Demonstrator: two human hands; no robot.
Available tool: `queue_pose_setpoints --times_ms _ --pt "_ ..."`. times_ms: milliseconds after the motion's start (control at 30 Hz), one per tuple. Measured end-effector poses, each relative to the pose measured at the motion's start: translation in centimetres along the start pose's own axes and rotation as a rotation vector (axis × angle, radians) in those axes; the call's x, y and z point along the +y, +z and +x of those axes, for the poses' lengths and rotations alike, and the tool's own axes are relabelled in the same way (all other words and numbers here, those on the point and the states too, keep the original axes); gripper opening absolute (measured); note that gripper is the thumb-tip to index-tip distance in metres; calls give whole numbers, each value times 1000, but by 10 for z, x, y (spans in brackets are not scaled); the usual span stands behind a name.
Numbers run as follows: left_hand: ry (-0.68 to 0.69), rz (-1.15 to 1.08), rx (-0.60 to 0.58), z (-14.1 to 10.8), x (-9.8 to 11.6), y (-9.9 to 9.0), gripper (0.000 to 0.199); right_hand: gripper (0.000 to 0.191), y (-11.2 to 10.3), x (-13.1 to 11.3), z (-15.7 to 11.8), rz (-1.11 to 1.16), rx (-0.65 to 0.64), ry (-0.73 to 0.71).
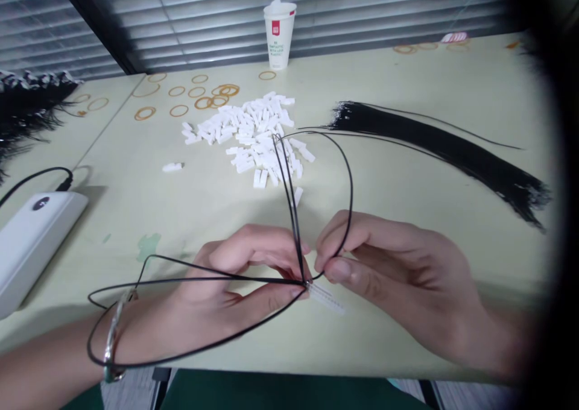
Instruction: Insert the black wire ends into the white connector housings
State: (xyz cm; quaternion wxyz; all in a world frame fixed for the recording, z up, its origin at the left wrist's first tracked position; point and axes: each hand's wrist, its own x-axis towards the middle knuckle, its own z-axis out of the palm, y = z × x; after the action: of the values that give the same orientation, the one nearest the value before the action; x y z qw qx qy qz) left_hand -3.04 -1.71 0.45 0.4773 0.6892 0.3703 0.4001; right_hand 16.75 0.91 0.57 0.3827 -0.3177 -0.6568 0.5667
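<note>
My left hand (253, 271) is closed, its thumb and fingers pinching a small white connector (326, 299) where several thin black wires (289, 193) meet. Some of these wires loop back over the left wrist, and others rise in a narrow loop above the fingers. My right hand (398, 277) is closed too, its thumb and forefinger pinching one black wire (351, 181) close to the connector. That wire arcs up and over toward the middle of the table. The fingertips hide part of the connector, and I cannot tell how far the wire's end reaches into it.
Beyond my hands lies a pile of white connectors (253, 126) on the table (190, 331). To the right is a bundle of black wires (443, 151). Rubber bands (219, 96), a paper cup (279, 39), a white power bank (38, 241) and another dark wire bundle (27, 114) are around.
</note>
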Motion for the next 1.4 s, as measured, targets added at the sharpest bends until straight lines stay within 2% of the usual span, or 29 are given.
queue_pose_setpoints --times_ms 67,333,467,733,900,1033,1400 --pt "38 -28 -8 1 1 0 48 8 0 0 0 -1 -3 5" --pt "29 6 -87 2 1 -4 52 14 -2 1 -2 50 -77 20" --pt "79 -13 -59 3 1 -3 52 13 -1 3 -1 46 -87 14" --pt "82 -5 -43 3 0 -4 52 16 -1 6 -2 40 -100 -23" --pt "74 72 -95 1 2 -5 55 15 -1 5 -1 41 -103 -26" --pt "95 89 -87 0 1 -5 54 16 0 4 -3 60 -95 -28" --pt "149 72 -67 0 -4 -7 52 23 2 10 -2 102 -61 -140"
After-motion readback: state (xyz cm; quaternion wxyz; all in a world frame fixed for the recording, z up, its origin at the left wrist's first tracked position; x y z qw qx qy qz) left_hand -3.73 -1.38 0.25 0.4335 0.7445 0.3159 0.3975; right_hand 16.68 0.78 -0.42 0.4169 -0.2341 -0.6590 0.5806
